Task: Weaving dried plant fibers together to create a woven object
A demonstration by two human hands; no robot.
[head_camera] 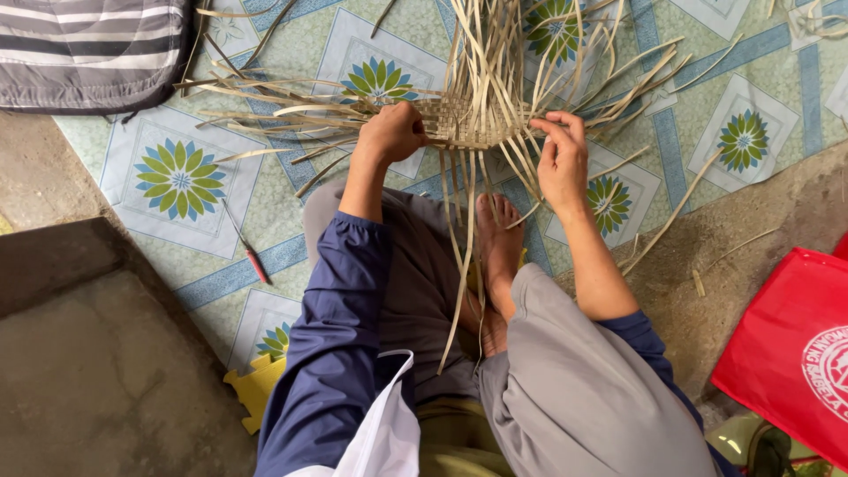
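Observation:
A woven patch of pale bamboo strips [464, 122] lies on the floor mat in front of my crossed legs, with long loose strips fanning out in every direction. My left hand [391, 132] is clenched on the left edge of the woven patch, gripping strips there. At the right edge, my right hand [563, 159] pinches a single strip between thumb and fingers. One bare foot [499, 243] rests just below the weave, with several strips trailing over my lap.
A patterned floor mat [181, 177] with green flower tiles covers the ground. A small red-handled tool [252, 256] lies left of my knee. A striped cushion [88, 49] sits top left, a red bag [795, 353] at right, bare concrete [97, 371] lower left.

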